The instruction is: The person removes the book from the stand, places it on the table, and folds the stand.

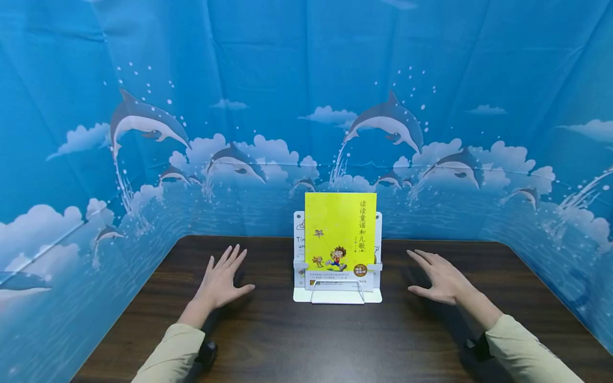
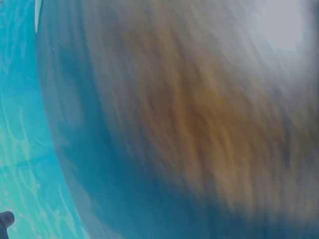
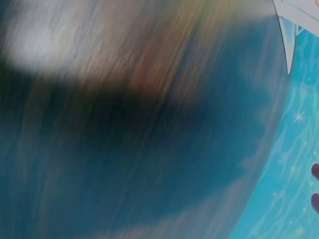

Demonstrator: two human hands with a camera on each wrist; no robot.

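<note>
A yellow-covered children's book (image 1: pixel 335 229) with a cartoon child on it stands upright on a white book stand (image 1: pixel 297 296) in the middle of the table. Clips of the stand reach over the lower cover from both sides. To the left of the stand, my left hand (image 1: pixel 217 287) is held with its fingers straight and spread, touching no object. On the other side my right hand (image 1: pixel 442 279) has its fingers extended toward the stand, apart from it. In the left wrist view only a fingertip (image 2: pixel 7 219) shows; the right wrist view catches two fingertips (image 3: pixel 315 201) at its edge.
The dark wood-grain table (image 1: pixel 335 340) has rounded far corners. Behind and beside it hangs a blue curtain (image 1: pixel 287 69) printed with dolphins and clouds. Black wrist devices (image 1: pixel 207 353) sit under both cuffs. Glare blurs the tabletop in both wrist views.
</note>
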